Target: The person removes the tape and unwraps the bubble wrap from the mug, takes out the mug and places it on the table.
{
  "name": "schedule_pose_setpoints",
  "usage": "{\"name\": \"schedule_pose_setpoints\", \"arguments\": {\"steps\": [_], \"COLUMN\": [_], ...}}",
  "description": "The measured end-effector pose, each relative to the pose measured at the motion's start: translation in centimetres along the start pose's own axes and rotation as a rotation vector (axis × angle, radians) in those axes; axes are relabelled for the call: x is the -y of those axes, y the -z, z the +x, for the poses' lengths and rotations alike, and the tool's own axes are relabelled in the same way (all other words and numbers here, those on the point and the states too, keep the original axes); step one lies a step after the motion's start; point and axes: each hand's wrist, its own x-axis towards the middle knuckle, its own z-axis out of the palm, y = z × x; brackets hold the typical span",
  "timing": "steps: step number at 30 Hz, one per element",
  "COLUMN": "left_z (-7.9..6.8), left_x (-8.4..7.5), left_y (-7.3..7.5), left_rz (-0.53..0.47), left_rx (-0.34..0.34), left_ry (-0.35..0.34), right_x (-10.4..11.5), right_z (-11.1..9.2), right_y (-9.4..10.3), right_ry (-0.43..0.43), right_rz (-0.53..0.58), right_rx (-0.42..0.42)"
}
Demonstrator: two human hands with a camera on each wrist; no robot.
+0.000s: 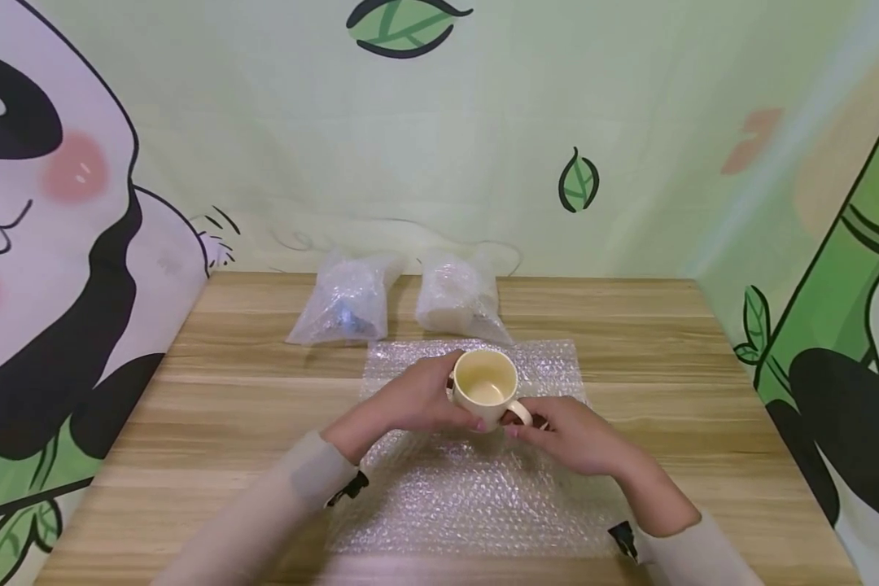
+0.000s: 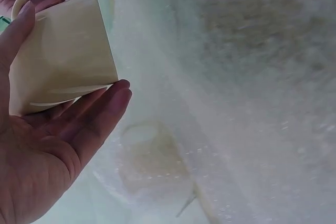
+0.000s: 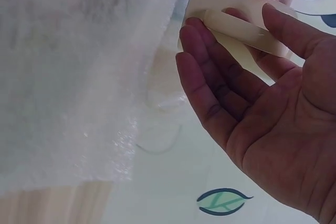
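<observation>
A pale yellow mug (image 1: 486, 379) is held upright over a sheet of bubble wrap (image 1: 476, 496), its mouth facing the head camera. My left hand (image 1: 426, 395) grips the mug's left side, thumb in front and fingers round the far side. On the other side, my right hand (image 1: 580, 438) holds the mug at its handle (image 3: 239, 28). In the right wrist view a finger shows behind the handle and the thumb lies close to it. The left wrist view shows the mug's smooth wall (image 2: 65, 56) against the left fingers.
Two bubble-wrapped bundles stand at the back of the wooden table (image 1: 249, 391): the left bundle (image 1: 347, 297) has something blue inside, the right bundle (image 1: 456, 295) something pale. Behind the table hangs a green backdrop (image 1: 483, 163) with pandas and leaves.
</observation>
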Motion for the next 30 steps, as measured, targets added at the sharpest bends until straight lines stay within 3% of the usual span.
{"name": "schedule_pose_setpoints", "arguments": {"steps": [7,14,21,30], "left_z": [0.8,1.4,2.6,4.1], "left_x": [-1.3,-2.3,-3.4,-4.8], "left_y": [1.0,1.6,1.9,1.9], "left_rz": [0.013,0.040,0.039,0.095], "left_rx": [-0.037,-0.074,-0.102,-0.137], "left_ry": [-0.046,-0.028,-0.058,-0.016], "right_x": [0.4,1.2,1.3,0.5], "right_z": [0.0,0.0,-0.3,-0.2], "right_y": [1.7,3.2,4.6,6.0], "right_ry": [-0.018,-0.023,-0.036,-0.047], "right_rz": [-0.030,-0.039,-0.061,-0.023], "right_rx": [-0.031,-0.063,-0.108,-0.182]}}
